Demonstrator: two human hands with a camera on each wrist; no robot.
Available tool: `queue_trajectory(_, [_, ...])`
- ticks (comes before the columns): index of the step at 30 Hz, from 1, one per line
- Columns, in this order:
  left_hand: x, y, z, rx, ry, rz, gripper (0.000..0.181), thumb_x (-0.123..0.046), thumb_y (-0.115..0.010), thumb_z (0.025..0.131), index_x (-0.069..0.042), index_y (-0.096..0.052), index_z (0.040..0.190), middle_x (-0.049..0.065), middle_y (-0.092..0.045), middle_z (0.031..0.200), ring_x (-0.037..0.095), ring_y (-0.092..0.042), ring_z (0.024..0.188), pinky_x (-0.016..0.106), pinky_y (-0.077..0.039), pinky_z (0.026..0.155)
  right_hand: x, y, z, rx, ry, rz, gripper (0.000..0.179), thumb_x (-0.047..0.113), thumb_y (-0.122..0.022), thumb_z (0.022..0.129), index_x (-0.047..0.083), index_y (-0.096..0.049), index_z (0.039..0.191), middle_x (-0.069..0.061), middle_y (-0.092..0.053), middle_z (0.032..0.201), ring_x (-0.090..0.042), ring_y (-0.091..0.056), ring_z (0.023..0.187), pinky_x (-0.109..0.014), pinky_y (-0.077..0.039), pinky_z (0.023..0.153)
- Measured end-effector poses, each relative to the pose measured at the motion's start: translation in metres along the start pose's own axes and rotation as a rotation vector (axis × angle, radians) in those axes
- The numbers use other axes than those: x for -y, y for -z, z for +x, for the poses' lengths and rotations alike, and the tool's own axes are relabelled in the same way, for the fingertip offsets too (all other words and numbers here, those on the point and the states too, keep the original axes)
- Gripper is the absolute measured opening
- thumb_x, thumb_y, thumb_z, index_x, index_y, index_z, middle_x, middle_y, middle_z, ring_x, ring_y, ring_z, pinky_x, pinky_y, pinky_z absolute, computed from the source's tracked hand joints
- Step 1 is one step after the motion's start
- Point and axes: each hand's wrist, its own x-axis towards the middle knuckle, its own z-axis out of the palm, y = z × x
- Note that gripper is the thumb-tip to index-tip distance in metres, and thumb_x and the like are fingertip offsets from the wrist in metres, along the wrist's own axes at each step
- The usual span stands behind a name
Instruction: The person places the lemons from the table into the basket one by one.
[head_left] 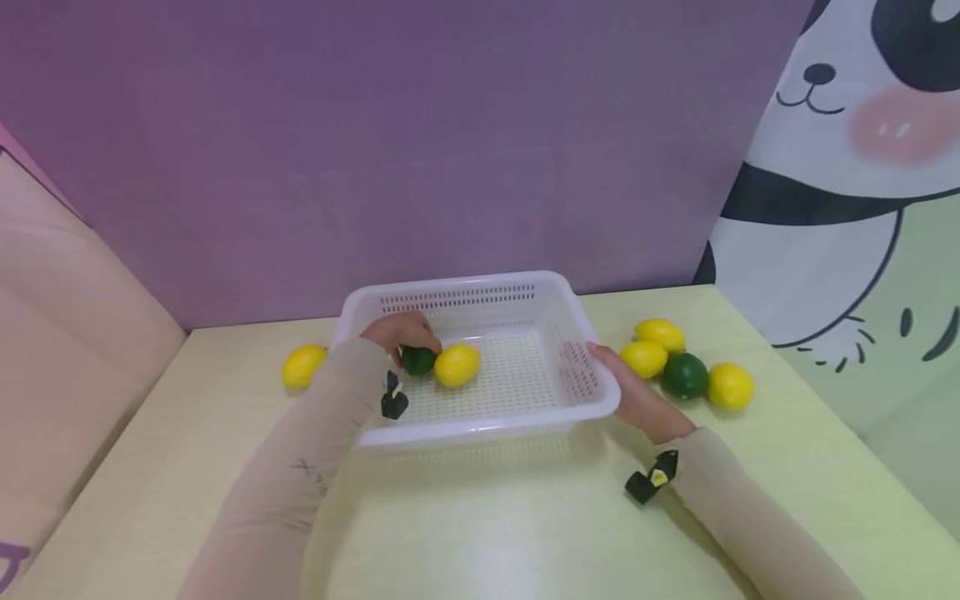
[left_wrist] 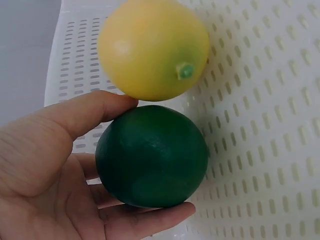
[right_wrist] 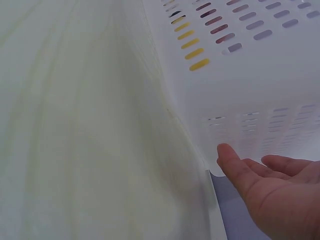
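Green fruit (head_left: 417, 361) sits in the left half of a white basket (head_left: 480, 428), near the basket's left edge, where the left hand (head_left: 397, 329) has it in a loose, cupped hold, thumb on one side, fingers curled under the other. A yellow fruit (head_left: 459, 365) lies just beside it, close to the thumb tip. The basket is toward the far edge of the worktop (head_left: 480, 517); the right hand (head_left: 641, 400), fingers loosely extended, is at the basket's right edge, near its front corner, and we see nothing clasped there.

We judge the cupped hold the weak point: smooth and round, the green fruit could slip free, or the thumb could nudge its neighbour across the basket floor. A push from the right could slide the basket, and a careless forearm could set three yellow fruits (head_left: 730, 386) and a second green fruit (head_left: 685, 376) rolling toward the worktop's right edge.

The left sleeve (head_left: 292, 467) covers the basket's front left corner and partly hides another yellow fruit (head_left: 303, 366). Yellow shows through slots in the right wrist view; we cannot tell its source, nor whether the basket lies flat.
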Motion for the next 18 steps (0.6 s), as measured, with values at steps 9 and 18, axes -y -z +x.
queue_trajectory(9, [0.0017, -0.0008, 0.0045, 0.008, 0.009, -0.003, 0.042, -0.028, -0.067, 0.085, -0.004, -0.058, 0.118, 0.013, -0.057, 0.116, 0.026, -0.055, 0.103, 0.04, -0.055, 0.07, 0.0021, -0.0005, -0.0002, -0.008, -0.01, -0.007, 0.063, 0.046, -0.017, 0.102, 0.009, -0.002, 0.151, -0.028, -0.015, 0.15, -0.029, -0.042, 0.122, -0.037, -0.037, 0.1])
queue_trajectory(18, [0.0025, 0.0011, 0.0003, 0.029, -0.006, 0.001, 0.044, -0.031, -0.068, 0.085, -0.004, -0.057, 0.118, 0.014, -0.055, 0.119, 0.027, -0.053, 0.107, 0.04, -0.055, 0.07, 0.0013, -0.0009, 0.0006, -0.013, -0.019, 0.01, 0.064, 0.046, -0.019, 0.102, 0.01, -0.003, 0.152, -0.028, -0.015, 0.15, -0.031, -0.04, 0.122, -0.039, -0.037, 0.1])
